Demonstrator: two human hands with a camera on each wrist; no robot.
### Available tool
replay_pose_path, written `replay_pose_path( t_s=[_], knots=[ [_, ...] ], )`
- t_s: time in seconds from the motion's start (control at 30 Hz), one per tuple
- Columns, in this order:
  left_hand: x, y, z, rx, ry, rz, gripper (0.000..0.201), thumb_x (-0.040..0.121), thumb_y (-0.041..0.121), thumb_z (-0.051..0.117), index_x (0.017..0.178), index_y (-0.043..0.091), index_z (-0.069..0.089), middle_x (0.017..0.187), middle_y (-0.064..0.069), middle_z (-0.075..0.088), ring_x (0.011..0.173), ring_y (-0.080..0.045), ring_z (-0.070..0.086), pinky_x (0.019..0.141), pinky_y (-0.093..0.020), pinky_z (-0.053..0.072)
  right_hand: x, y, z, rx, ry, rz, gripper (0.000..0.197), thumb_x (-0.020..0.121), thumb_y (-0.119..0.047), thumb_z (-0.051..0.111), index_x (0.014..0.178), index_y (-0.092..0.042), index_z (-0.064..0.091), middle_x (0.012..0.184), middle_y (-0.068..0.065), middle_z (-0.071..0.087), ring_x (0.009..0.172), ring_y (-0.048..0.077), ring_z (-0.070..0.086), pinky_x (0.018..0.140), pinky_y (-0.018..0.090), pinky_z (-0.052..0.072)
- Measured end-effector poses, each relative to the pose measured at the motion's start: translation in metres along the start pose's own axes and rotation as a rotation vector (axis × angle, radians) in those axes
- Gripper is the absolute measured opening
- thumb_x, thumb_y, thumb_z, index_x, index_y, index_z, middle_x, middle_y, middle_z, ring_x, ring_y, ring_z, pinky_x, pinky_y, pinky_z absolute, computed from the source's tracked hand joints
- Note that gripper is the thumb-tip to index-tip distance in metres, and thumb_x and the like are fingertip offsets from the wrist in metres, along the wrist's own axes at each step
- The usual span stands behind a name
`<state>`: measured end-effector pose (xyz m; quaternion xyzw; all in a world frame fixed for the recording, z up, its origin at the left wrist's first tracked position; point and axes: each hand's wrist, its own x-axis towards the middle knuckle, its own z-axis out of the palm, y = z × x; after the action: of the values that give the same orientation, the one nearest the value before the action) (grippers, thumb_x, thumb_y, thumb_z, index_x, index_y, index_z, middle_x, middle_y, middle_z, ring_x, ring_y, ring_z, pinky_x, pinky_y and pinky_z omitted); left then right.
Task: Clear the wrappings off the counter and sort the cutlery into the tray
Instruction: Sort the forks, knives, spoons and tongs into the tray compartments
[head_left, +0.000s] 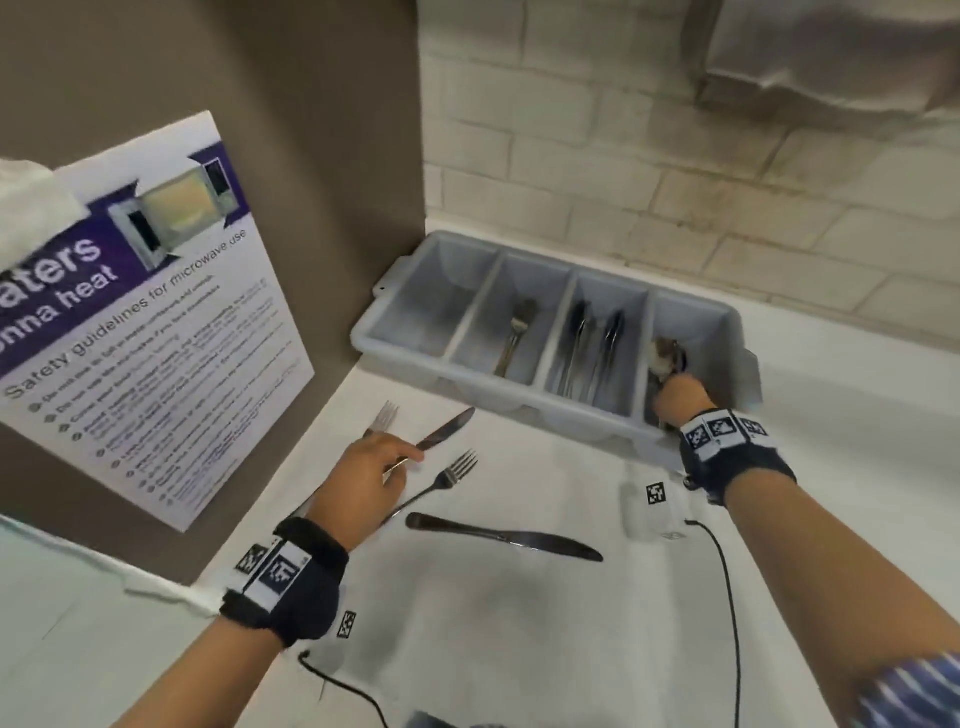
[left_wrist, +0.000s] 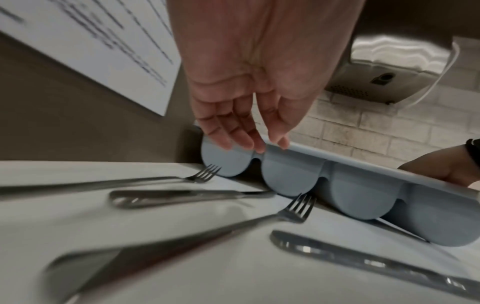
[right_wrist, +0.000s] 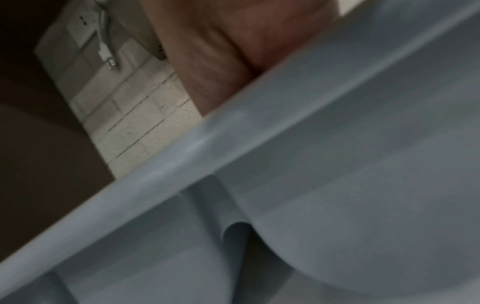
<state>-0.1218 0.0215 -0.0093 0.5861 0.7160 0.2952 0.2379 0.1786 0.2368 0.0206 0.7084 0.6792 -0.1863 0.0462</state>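
Note:
A grey four-compartment tray stands at the back of the white counter. Its second compartment holds a fork, the third holds knives, and the rightmost holds spoons. My right hand reaches into the rightmost compartment; its fingers are hidden behind the tray rim. My left hand hovers with straight fingers, holding nothing, over loose cutlery: a far fork, a knife, a nearer fork and a second knife.
A brown panel with a microwave safety poster closes off the left side. A tiled wall runs behind the tray, with a metal dispenser above it. Black cables trail from my wrists across the counter.

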Motion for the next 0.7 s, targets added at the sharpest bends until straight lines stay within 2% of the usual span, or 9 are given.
replay_pose_path(
  t_s=[0.07,0.17,0.23,0.27,0.33,0.4,0.5,0.6,0.7],
  knots=[
    [-0.012,-0.014,0.002,0.013,-0.004,-0.029,0.027,0.083,-0.003,0.053,0.094,0.015,0.070,0.105,-0.005,0.068,0.101,-0.018,0.062,0.093,-0.019,0.041,-0.004,-0.002,0.005,-0.004,0.017,-0.020,0.030,0.091,-0.003,0.044,0.113,0.012,0.057,0.124,0.030,0.057,0.116,0.040,0.053,0.098,0.041,0.043],
    [-0.023,-0.027,0.005,0.029,-0.030,-0.091,0.028,0.084,0.001,0.054,0.094,0.024,0.065,0.106,-0.001,0.066,0.100,-0.017,0.061,0.092,-0.022,0.043,-0.032,-0.009,0.011,0.103,0.335,-0.072,0.035,0.081,0.000,0.051,0.116,0.002,0.056,0.123,0.030,0.052,0.111,0.045,0.049,0.094,0.050,0.043],
    [-0.024,-0.031,0.007,0.049,-0.038,-0.132,0.026,0.084,0.005,0.055,0.098,0.024,0.066,0.109,-0.001,0.065,0.097,-0.018,0.062,0.091,-0.026,0.047,-0.068,-0.018,0.017,0.197,0.540,-0.176,0.034,0.080,-0.002,0.055,0.113,-0.005,0.059,0.119,0.025,0.052,0.106,0.043,0.048,0.092,0.049,0.042],
    [-0.025,-0.032,0.008,0.067,-0.041,-0.148,0.025,0.083,0.006,0.055,0.101,0.021,0.066,0.110,-0.001,0.065,0.095,-0.018,0.062,0.089,-0.027,0.048,-0.086,-0.023,0.023,0.238,0.579,-0.259,0.030,0.080,-0.003,0.057,0.109,-0.006,0.062,0.115,0.022,0.055,0.102,0.041,0.050,0.089,0.047,0.043],
    [-0.027,-0.033,0.011,0.096,-0.057,-0.169,0.026,0.083,0.009,0.058,0.105,0.019,0.065,0.110,-0.001,0.065,0.092,-0.017,0.061,0.083,-0.023,0.045,-0.118,-0.032,0.045,0.304,0.493,-0.425,0.019,0.080,-0.006,0.061,0.099,-0.009,0.065,0.104,0.013,0.058,0.092,0.032,0.056,0.082,0.037,0.046],
    [-0.029,-0.035,0.013,0.095,-0.068,-0.192,0.027,0.081,0.010,0.061,0.107,0.019,0.064,0.108,-0.001,0.065,0.088,-0.016,0.059,0.078,-0.020,0.041,-0.140,-0.041,0.071,0.326,0.262,-0.500,0.013,0.081,-0.014,0.065,0.094,-0.012,0.066,0.097,0.003,0.057,0.082,0.024,0.058,0.073,0.028,0.046],
    [-0.030,-0.037,0.016,0.109,-0.081,-0.201,0.029,0.080,0.007,0.063,0.106,0.017,0.063,0.102,-0.003,0.064,0.084,-0.015,0.057,0.075,-0.019,0.040,-0.160,-0.053,0.109,0.196,-0.006,-0.595,0.024,0.085,-0.017,0.059,0.108,-0.016,0.065,0.106,0.006,0.063,0.091,0.026,0.063,0.078,0.029,0.048],
    [-0.028,-0.037,0.015,0.124,-0.082,-0.212,0.027,0.079,0.005,0.063,0.104,0.014,0.063,0.093,0.000,0.059,0.082,-0.014,0.054,0.075,-0.021,0.040,-0.170,-0.062,0.131,0.049,-0.104,-0.648,0.039,0.092,-0.015,0.047,0.130,-0.019,0.052,0.110,0.012,0.068,0.099,0.030,0.063,0.084,0.032,0.048],
    [-0.026,-0.038,0.016,0.156,-0.114,-0.218,0.022,0.080,0.007,0.062,0.101,0.014,0.063,0.084,0.001,0.055,0.080,-0.015,0.053,0.076,-0.022,0.041,-0.171,-0.066,0.140,0.004,-0.099,-0.658,0.038,0.094,-0.010,0.040,0.130,-0.016,0.052,0.100,0.017,0.070,0.090,0.034,0.065,0.071,0.032,0.047]
  ],
)
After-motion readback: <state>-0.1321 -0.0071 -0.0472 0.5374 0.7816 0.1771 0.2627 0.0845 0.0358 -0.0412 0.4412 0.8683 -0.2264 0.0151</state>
